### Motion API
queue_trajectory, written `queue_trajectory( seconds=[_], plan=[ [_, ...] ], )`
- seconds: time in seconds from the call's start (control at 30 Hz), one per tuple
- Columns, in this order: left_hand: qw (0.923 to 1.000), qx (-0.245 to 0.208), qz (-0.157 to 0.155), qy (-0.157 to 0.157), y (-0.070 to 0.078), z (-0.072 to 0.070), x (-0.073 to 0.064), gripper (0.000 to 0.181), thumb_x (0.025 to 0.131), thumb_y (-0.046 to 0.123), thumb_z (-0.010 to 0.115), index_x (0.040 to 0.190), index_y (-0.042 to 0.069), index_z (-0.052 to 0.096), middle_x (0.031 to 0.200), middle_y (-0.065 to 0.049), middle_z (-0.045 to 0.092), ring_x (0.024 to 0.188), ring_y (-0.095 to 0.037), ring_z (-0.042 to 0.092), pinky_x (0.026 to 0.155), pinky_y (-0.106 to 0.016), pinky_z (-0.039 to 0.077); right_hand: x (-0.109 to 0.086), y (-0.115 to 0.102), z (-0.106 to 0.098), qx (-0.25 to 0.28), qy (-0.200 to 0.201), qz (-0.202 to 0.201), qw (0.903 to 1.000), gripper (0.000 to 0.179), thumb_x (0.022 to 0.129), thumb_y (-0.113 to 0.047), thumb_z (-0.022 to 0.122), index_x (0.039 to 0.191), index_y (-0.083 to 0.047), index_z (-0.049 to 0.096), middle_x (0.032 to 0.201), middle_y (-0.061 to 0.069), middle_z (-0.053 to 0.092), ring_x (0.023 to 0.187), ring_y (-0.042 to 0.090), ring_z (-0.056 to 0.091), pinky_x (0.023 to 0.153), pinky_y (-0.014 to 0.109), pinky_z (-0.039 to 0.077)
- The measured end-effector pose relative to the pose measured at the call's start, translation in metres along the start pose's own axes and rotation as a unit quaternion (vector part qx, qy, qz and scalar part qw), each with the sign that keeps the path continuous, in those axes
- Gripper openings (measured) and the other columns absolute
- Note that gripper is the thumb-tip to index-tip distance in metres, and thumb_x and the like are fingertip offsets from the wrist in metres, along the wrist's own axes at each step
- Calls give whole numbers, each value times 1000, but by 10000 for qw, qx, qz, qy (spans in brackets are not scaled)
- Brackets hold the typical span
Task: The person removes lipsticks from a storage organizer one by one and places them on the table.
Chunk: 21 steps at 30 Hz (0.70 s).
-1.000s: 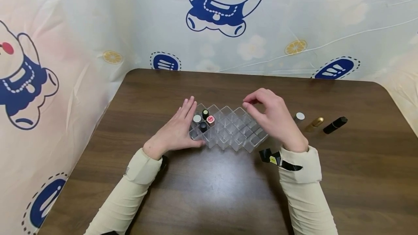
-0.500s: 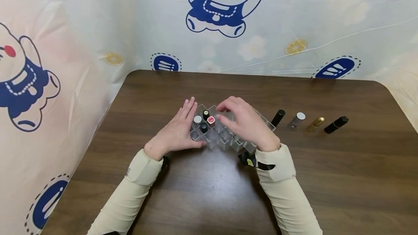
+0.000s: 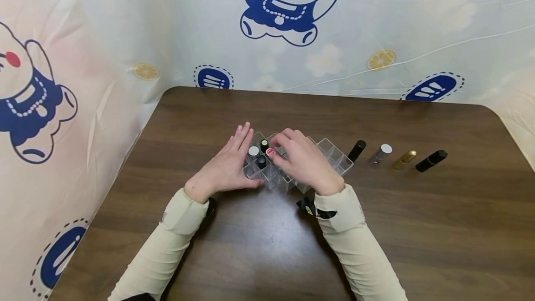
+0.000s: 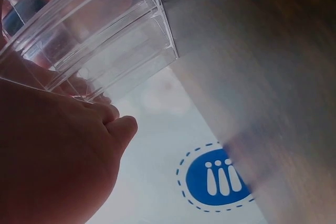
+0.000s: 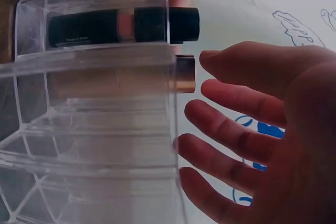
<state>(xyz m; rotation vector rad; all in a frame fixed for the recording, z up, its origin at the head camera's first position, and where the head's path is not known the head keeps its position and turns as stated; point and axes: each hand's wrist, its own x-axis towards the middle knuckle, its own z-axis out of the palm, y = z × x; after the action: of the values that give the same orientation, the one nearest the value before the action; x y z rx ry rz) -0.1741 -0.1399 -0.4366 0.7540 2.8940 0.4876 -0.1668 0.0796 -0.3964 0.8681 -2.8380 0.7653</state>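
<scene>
A clear divided lipstick organizer (image 3: 336, 156) stands on the table with several tubes upright in its left compartments. My left hand (image 3: 223, 168) rests against its left end, fingers straight along the side and thumb at the front edge. Over the organizer, my right hand (image 3: 303, 159) has its thumb and fingertips at the red-topped lipstick (image 3: 270, 152). In the right wrist view the lipstick's shiny copper-coloured cap (image 5: 186, 73) pokes above the organizer. Thumb and fingers show a gap from it there. Around it are a white-topped tube (image 3: 253, 151) and two dark-capped tubes (image 3: 264, 145).
Right of the organizer, a row lies or stands on the brown table (image 3: 259, 245): a black tube (image 3: 356, 151), a silver tube (image 3: 381, 153), a gold tube (image 3: 404, 160) and another black tube (image 3: 431, 161). A printed cloth (image 3: 175, 22) hangs behind and left.
My right hand has moved left across the organizer, from its right end to the red-topped lipstick, uncovering the black tube at the right. My left hand has stayed in place.
</scene>
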Motion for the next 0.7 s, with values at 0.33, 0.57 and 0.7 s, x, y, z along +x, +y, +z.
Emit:
queue_trajectory(
  seconds=[0.33,0.57,0.7],
  plan=[
    [10000,17,33,-10,0,1,1,124,70,61,74,155,2,6,163,-8,-11,151,-32,-2,122,-48,14,1,0,6,-239,-51,-98,9997,22,90,-22,64,109,-11,66,103,1,62,92,20,54,78,35,47],
    [10000,-20,-4,-50,0,-1,0,124,70,60,75,155,3,4,163,-6,-12,151,-29,-5,122,-48,13,1,-3,8,-442,25,-42,9990,20,89,-20,65,108,-13,66,101,0,63,90,21,55,76,37,47],
    [10000,-45,-15,-61,0,-1,1,124,71,60,75,155,4,4,163,-6,-13,151,-29,-6,122,-48,13,1,-4,9,-559,72,-1,9984,19,89,-20,65,107,-14,66,99,-1,63,90,21,55,74,37,47]
  ],
)
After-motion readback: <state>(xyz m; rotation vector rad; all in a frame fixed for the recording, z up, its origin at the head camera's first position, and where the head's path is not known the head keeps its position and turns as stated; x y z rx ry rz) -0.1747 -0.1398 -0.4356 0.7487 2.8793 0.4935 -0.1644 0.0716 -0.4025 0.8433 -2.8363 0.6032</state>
